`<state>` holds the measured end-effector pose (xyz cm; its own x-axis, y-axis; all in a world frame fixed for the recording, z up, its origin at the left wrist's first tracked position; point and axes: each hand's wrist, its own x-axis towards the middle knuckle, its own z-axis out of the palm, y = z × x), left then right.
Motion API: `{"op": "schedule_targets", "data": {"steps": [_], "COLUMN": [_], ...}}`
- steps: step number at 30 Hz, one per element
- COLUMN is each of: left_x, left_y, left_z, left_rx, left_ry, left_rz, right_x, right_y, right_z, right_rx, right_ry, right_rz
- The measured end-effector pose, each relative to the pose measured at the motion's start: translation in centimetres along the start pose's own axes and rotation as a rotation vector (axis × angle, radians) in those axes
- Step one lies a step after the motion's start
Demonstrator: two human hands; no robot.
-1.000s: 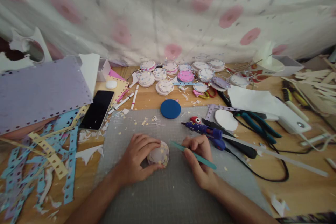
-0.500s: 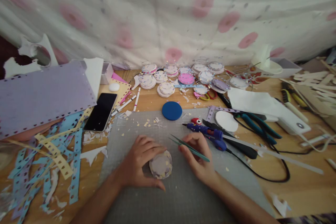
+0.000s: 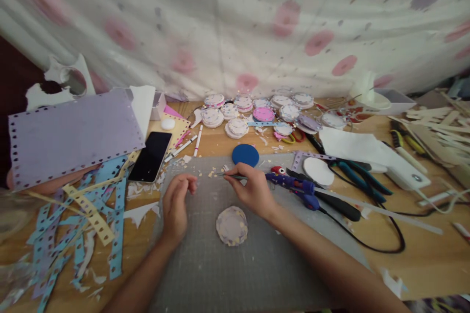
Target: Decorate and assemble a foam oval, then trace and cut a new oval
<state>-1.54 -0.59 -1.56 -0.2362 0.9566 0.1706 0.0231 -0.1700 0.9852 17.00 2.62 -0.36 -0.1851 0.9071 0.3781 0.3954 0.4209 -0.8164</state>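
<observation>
My right hand pinches a pair of dark green tweezers, its tips pointing left at small cream paper bits scattered on the grey cutting mat. My left hand hovers over the mat's left side, fingers curled in, with nothing visible in them. Between my forearms lies a round pale lilac paper disc with cream and lilac bits around its rim; neither hand touches it. Just beyond my right hand rests a blue round disc.
Several decorated discs line the back. At right lie a purple glue gun, a white disc and teal-handled pliers. A phone, lilac sheet and punched paper strips occupy the left.
My left hand has let go of the lilac disc, moved left and curled its fingers. My right hand has carried the tweezers up and left to the paper bits. The view has shifted slightly.
</observation>
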Motion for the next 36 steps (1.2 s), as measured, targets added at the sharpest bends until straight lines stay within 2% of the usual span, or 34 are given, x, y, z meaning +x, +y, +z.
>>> {"op": "schedule_targets", "data": {"steps": [3,5,9,14,19,23,26,30,36], "left_x": [0.0,-0.1,-0.4,-0.5,0.0,0.5,0.6,0.1,-0.3], "left_y": [0.1,0.1,0.3,0.6,1.2,2.1,2.6,2.5,1.9], "left_z": [0.0,0.0,0.0,0.2,0.7,1.9,3.2,4.5,4.1], "left_rx": [0.009,0.019,0.053,0.108,0.237,0.340,0.354,0.311,0.241], "left_ry": [0.000,-0.010,-0.024,-0.061,-0.192,-0.339,-0.447,-0.493,-0.520], "left_rz": [-0.019,-0.025,-0.034,-0.054,0.044,0.182,0.225,0.233,0.198], "right_x": [0.6,0.4,-1.1,-3.8,-5.4,-5.7,-5.9,-6.1,-5.9], "right_y": [0.6,0.6,-0.7,-1.7,-1.3,-1.1,-1.1,-1.2,-1.4], "right_z": [0.9,0.8,-1.2,-3.8,-4.4,-4.5,-4.7,-5.0,-4.9], "right_rx": [-0.037,-0.040,-0.037,0.024,0.081,0.154,0.213,0.265,0.347], "right_ry": [-0.021,-0.017,0.039,0.162,0.226,0.256,0.256,0.272,0.267], "right_rz": [-0.002,-0.006,-0.045,-0.164,-0.199,-0.167,-0.112,-0.047,0.007]}}
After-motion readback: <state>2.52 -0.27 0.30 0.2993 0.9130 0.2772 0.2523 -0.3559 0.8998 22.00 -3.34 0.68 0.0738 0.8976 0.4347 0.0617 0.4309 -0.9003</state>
